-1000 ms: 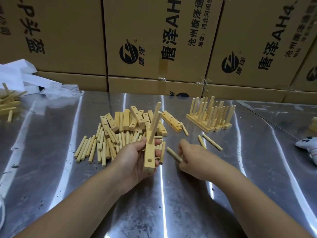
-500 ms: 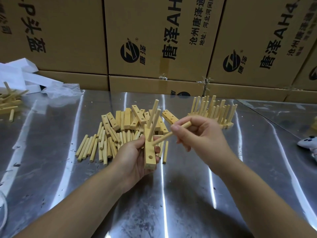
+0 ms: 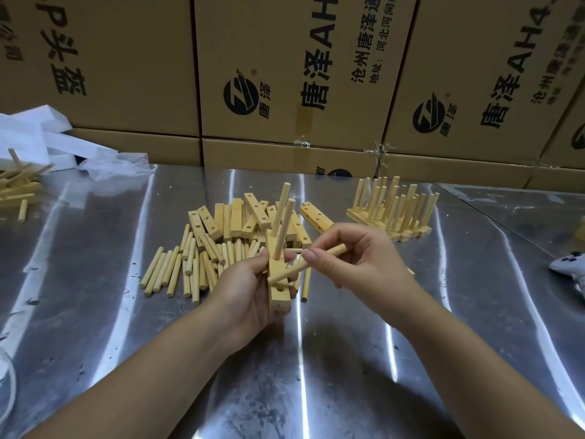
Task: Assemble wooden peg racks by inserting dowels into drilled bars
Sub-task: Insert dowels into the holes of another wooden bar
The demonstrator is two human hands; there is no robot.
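Observation:
My left hand (image 3: 245, 289) grips a drilled wooden bar (image 3: 278, 294) held on end above the metal table. Two dowels (image 3: 284, 223) stand in its upper holes, and one empty hole shows near the bar's lower end. My right hand (image 3: 357, 258) pinches a loose dowel (image 3: 304, 264) and holds it slanted, its lower tip touching the bar just above that empty hole. Behind my hands lie a heap of drilled bars (image 3: 240, 217) and a spread of loose dowels (image 3: 177, 267).
Finished peg racks (image 3: 392, 210) stand in a cluster at the back right. More wooden pieces (image 3: 19, 185), white foam and plastic wrap (image 3: 117, 166) lie at the far left. Cardboard boxes (image 3: 285, 74) wall off the table's back. A white game controller (image 3: 569, 267) sits at the right edge.
My right hand picked a dowel off the table, lifted it, then brought it down and left until its tip met the bar. My left hand kept the bar nearly still.

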